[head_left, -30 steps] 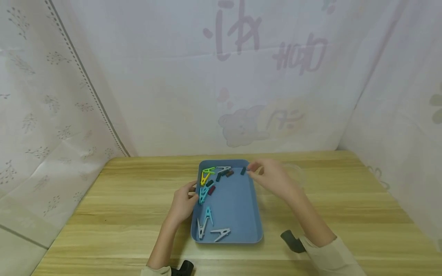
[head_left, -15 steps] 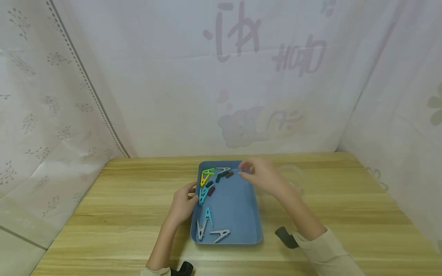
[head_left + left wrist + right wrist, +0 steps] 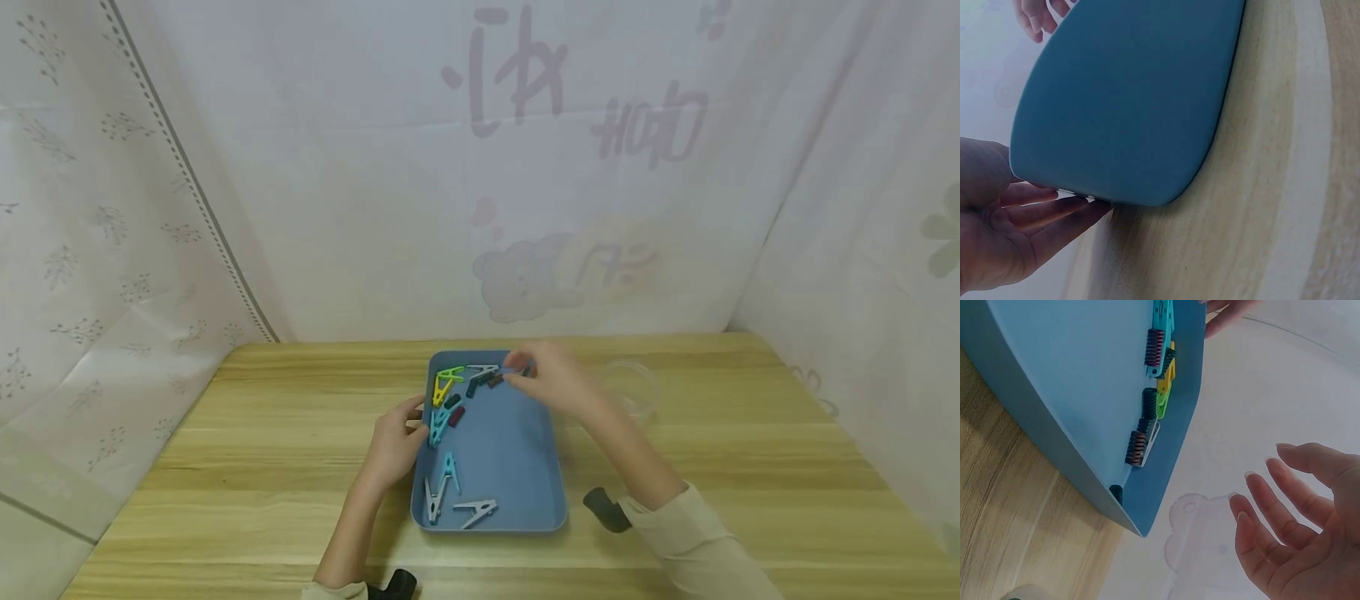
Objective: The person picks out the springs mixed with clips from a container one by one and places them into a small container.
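A blue tray [image 3: 510, 467] lies on the table, with my left hand [image 3: 395, 442] gripping its left wall. The left wrist view shows those fingers [image 3: 1066, 225] along the tray's outer side. Over the far right corner hovers my right hand [image 3: 555, 379], its fingers loosely spread and holding nothing in the right wrist view. Inside the tray lie clothespins: yellow [image 3: 442, 390], green [image 3: 452, 374], teal [image 3: 441, 423] and white [image 3: 477, 509]. Small ribbed cylinders sit among them, one dark red [image 3: 1155, 347], one brown [image 3: 1136, 448], several dark green [image 3: 1149, 403]. One dark green cylinder lies apart in the far right corner.
The wooden table [image 3: 262, 467] reaches back to a white printed curtain [image 3: 375, 208], which also hangs at both sides. To the right of the tray is a clear round object [image 3: 632, 390]. A black device [image 3: 606, 510] is worn on each wrist.
My right hand has moved left from the tray's right edge to over its far right corner. The left hand keeps its hold, and the tray's contents look the same.
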The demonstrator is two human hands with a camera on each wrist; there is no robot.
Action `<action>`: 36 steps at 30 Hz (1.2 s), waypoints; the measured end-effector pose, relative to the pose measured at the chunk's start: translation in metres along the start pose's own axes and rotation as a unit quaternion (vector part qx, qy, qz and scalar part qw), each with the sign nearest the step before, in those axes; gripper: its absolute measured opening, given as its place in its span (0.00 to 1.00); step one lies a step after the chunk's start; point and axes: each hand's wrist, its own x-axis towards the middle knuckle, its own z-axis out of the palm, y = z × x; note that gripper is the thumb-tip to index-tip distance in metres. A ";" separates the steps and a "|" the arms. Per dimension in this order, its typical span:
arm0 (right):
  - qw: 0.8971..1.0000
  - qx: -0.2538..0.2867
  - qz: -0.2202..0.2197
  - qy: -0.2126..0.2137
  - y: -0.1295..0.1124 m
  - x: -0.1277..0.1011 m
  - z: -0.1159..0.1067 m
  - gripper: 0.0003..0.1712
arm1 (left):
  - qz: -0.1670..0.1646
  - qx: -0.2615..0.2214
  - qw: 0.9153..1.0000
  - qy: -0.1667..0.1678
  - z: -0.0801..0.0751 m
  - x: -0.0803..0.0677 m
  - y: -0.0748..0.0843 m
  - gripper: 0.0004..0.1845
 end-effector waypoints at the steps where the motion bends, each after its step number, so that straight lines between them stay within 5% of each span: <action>1: 1.000 0.001 0.000 -0.001 0.000 0.001 0.001 0.12 | 0.001 -0.001 1.000 0.000 0.000 0.000 0.000 0.27; 36: 0.997 0.031 -0.051 -0.047 -0.006 0.028 0.031 0.07 | 0.009 -0.001 1.000 0.000 0.000 0.001 0.000 0.26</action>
